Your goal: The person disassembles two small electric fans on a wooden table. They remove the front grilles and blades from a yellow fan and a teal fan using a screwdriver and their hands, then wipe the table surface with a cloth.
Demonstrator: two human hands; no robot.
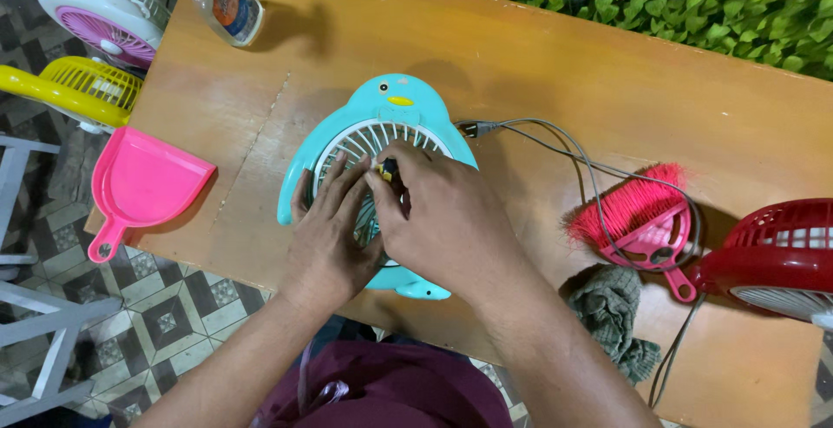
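On the wooden table (538, 55), a turquoise penguin-shaped plastic fan (379, 109) lies grille-up. The left hand (332, 224) rests flat and open on the grille; the right hand (447, 215) pinches a small yellow-and-black tool (385, 168), seemingly a screwdriver, at the centre. Keeping the tip seated needs steady pressure.

Warm overhead light falls evenly on the glossy orange wooden table (555, 64), giving a soft sheen. Shadows pool just beyond the teal penguin-shaped plastic fan (375, 124) and the clear plastic bottle (227, 1). Focus is crisp; edges bend slightly.
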